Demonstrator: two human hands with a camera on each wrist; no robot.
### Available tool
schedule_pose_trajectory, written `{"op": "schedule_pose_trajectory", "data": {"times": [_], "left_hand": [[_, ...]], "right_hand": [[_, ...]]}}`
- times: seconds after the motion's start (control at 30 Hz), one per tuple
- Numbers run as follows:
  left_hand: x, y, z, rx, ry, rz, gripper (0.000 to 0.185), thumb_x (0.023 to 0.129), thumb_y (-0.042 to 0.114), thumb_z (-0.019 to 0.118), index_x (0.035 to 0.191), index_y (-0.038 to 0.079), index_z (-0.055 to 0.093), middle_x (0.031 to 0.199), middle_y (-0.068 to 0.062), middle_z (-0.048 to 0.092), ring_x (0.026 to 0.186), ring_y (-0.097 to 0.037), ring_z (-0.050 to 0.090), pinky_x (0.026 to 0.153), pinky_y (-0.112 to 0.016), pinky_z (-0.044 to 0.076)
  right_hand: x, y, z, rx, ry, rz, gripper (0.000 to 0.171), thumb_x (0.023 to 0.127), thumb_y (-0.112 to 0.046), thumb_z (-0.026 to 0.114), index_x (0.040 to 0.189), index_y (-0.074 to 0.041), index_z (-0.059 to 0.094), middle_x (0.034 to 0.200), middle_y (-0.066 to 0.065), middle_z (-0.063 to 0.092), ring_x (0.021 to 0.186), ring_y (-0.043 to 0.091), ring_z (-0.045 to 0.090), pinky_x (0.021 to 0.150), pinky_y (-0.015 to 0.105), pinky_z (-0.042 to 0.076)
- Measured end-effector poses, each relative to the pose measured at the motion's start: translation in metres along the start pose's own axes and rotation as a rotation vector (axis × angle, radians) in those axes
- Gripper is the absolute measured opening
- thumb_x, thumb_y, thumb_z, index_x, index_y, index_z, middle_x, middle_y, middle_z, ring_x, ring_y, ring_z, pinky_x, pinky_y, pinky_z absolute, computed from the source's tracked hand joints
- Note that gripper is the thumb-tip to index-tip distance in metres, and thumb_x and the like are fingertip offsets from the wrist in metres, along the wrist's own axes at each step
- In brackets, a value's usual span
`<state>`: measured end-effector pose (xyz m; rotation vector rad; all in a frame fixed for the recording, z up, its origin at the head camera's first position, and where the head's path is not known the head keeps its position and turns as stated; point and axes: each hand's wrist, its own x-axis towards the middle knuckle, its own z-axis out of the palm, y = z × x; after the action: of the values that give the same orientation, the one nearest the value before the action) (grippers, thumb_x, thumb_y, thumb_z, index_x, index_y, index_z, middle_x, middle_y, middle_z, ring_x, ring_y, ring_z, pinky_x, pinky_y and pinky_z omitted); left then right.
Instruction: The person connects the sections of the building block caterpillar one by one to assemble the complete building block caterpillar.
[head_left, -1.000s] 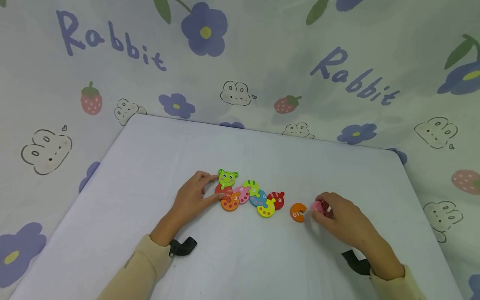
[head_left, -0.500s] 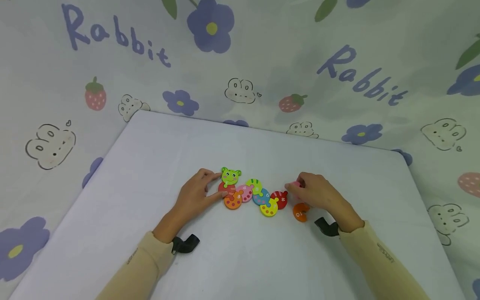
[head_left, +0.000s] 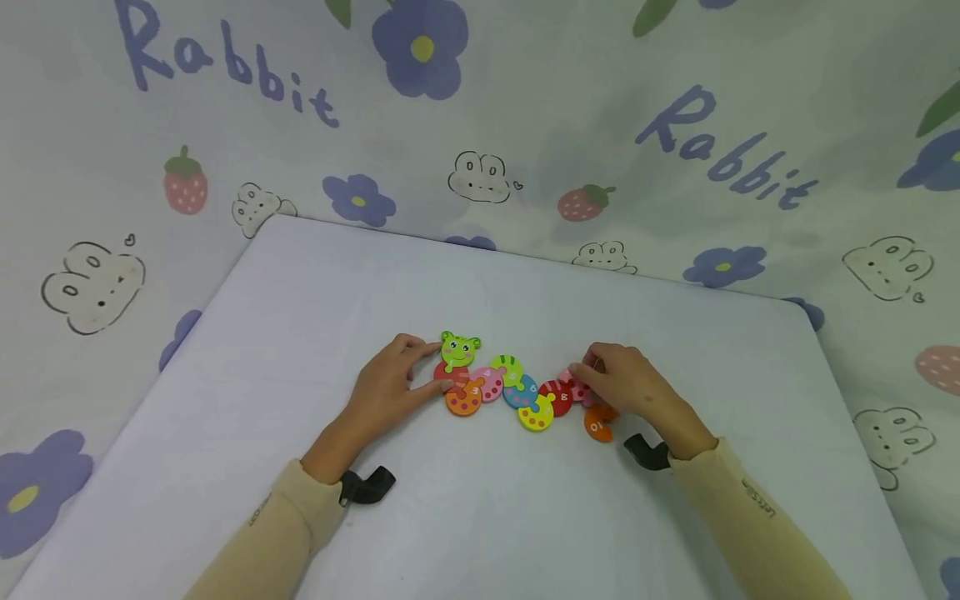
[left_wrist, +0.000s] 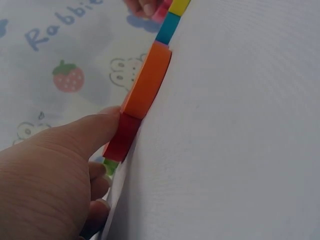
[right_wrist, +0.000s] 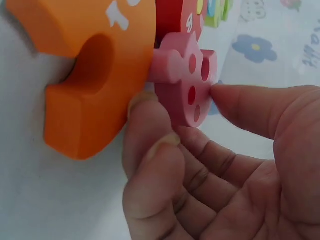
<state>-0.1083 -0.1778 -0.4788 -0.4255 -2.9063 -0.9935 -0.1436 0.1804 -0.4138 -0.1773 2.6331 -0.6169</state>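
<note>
A wooden number-puzzle caterpillar lies on the white table, with a green smiling head piece (head_left: 458,350) at the left of its zigzag chain. My left hand (head_left: 390,382) holds the head end, thumb on the red piece (left_wrist: 122,139) and index finger at the head's side. Further along are an orange piece (head_left: 463,399) and a red 8 piece (head_left: 556,398). My right hand (head_left: 632,382) pinches a pink spotted piece (right_wrist: 187,82) beside the 8; its fingertips partly cover it. The orange 10 piece (head_left: 599,423) lies just in front, its notch facing right in the head view.
White cloth covers the table (head_left: 480,517). Behind it hangs a curtain (head_left: 525,100) printed with rabbits, flowers and strawberries. Black curved straps or mounts (head_left: 367,486) stick out at both wrists, the right one close to the 10 piece.
My right hand has carried the pink piece leftward from beyond the 10 piece, then lowered it against the red 8 piece. My left hand keeps its place at the head end.
</note>
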Motion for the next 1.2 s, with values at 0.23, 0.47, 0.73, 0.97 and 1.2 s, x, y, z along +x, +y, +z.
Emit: {"op": "schedule_pose_trajectory", "data": {"times": [0.23, 0.47, 0.73, 0.97, 1.2], "left_hand": [[0.000, -0.002, 0.002, 0.006, -0.004, -0.007, 0.067, 0.087, 0.043, 0.087, 0.143, 0.013, 0.065, 0.123, -0.003, 0.059, 0.081, -0.014, 0.051, 0.067, -0.031, 0.046], [0.000, -0.001, 0.001, 0.000, -0.007, -0.006, 0.068, 0.087, 0.042, 0.087, 0.144, 0.013, 0.065, 0.122, -0.003, 0.059, 0.081, -0.014, 0.050, 0.067, -0.031, 0.045], [0.000, -0.001, 0.000, -0.006, 0.002, 0.000, 0.068, 0.087, 0.043, 0.087, 0.143, 0.014, 0.065, 0.120, -0.002, 0.059, 0.081, -0.014, 0.050, 0.066, -0.030, 0.044], [-0.001, 0.002, -0.002, -0.017, 0.009, 0.007, 0.068, 0.086, 0.041, 0.088, 0.143, 0.013, 0.065, 0.120, -0.004, 0.060, 0.080, -0.014, 0.050, 0.066, -0.031, 0.044], [0.000, 0.002, -0.001, -0.013, 0.003, -0.005, 0.068, 0.086, 0.043, 0.088, 0.143, 0.013, 0.066, 0.120, -0.003, 0.060, 0.080, -0.014, 0.050, 0.065, -0.030, 0.044]], "right_hand": [[-0.001, 0.003, -0.001, -0.018, 0.022, -0.031, 0.027, 0.101, -0.033, 0.070, 0.108, -0.007, 0.069, 0.090, 0.004, 0.065, 0.082, 0.023, 0.059, 0.067, 0.033, 0.053], [-0.007, 0.008, -0.001, 0.009, 0.022, -0.043, 0.026, 0.099, -0.031, 0.073, 0.109, -0.008, 0.069, 0.095, 0.003, 0.069, 0.082, 0.022, 0.062, 0.068, 0.034, 0.055], [-0.008, 0.010, 0.002, 0.021, 0.019, -0.117, 0.029, 0.098, -0.026, 0.075, 0.119, -0.008, 0.068, 0.100, 0.004, 0.068, 0.089, 0.023, 0.062, 0.074, 0.036, 0.058], [-0.015, 0.002, 0.012, -0.108, 0.059, -0.197, 0.035, 0.094, -0.022, 0.079, 0.126, -0.009, 0.070, 0.106, 0.006, 0.061, 0.091, 0.020, 0.060, 0.074, 0.033, 0.057], [-0.023, 0.007, 0.017, -0.199, 0.088, -0.294, 0.047, 0.093, -0.024, 0.081, 0.136, -0.009, 0.068, 0.123, 0.013, 0.062, 0.108, 0.028, 0.061, 0.089, 0.045, 0.058]]}}
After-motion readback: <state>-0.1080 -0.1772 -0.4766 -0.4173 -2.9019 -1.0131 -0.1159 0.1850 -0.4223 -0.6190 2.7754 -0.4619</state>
